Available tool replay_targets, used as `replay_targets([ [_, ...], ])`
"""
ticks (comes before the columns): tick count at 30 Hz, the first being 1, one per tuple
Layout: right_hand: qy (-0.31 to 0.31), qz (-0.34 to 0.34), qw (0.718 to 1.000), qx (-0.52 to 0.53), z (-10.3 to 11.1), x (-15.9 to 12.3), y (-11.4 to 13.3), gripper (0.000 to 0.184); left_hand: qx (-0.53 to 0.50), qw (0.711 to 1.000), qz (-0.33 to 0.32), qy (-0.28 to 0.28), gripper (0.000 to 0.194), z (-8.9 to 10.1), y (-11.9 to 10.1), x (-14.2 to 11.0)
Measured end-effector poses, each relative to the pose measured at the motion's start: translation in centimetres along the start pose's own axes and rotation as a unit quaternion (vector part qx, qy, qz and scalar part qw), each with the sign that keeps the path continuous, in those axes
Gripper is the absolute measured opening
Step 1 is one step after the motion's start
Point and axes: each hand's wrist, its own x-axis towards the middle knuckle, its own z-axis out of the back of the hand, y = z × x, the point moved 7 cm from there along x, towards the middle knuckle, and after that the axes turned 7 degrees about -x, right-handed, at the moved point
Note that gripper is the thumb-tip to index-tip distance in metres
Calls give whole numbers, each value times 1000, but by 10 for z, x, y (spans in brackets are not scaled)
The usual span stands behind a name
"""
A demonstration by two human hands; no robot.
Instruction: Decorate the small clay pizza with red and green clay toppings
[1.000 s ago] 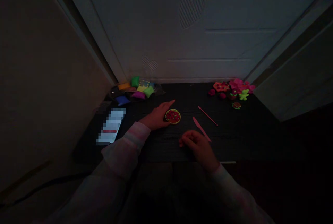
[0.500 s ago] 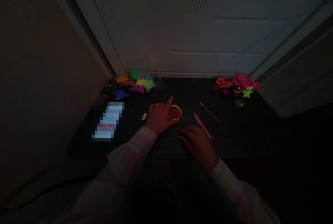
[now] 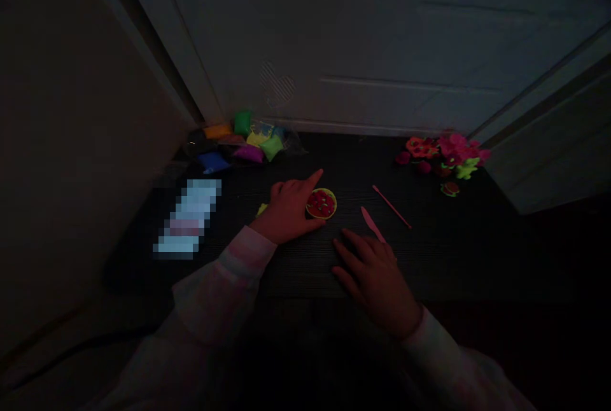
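Two findings: we record the left hand (image 3: 289, 210) unclenched, bracketing the left side of the central red disc (image 3: 321, 204), contact unclear; the right hand (image 3: 377, 277), splayed at near right, partly hides the pink knife (image 3: 372, 222).

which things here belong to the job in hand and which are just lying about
Seemingly in the job:
- yellow-rimmed red disc, between the left hand's thumb and forefinger
- pink knife, nearest the right hand

Apparently lying about:
- pink stick
- coloured packets
- blurred bright screen
- pink flowers
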Motion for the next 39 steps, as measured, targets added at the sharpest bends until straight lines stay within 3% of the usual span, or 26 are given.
replay_targets([
  [3, -3, 1, 1000, -10, 1, -4, -2, 35, -19, 999, 19, -33, 74, 13, 1, -11],
  [7, 16, 29, 999, -6, 0, -6, 1, 35, -27, 991, 36, -128, 64, 30, 8, -30],
  [12, 18, 6, 1000, -25, 1, -6, -4, 37, -13, 977, 51, -209, 50, 34, 20, -44],
  [15, 20, 31, 999, -10, 1, -8, 0, 35, -13, 969, 68, -237, 41, 35, 25, -46],
  [22, 20, 23, 999, -13, 0, -8, -3, 36, 0, 969, 96, -229, 33, 35, 28, -48],
  [33, 28, 38, 999, -12, 1, -7, 1, 33, 32, 972, 69, -223, 25, 32, 29, -45],
  [39, 18, 22, 999, 24, -2, -8, -7, 37, 83, 979, 74, -169, 13, 22, 27, -42],
])
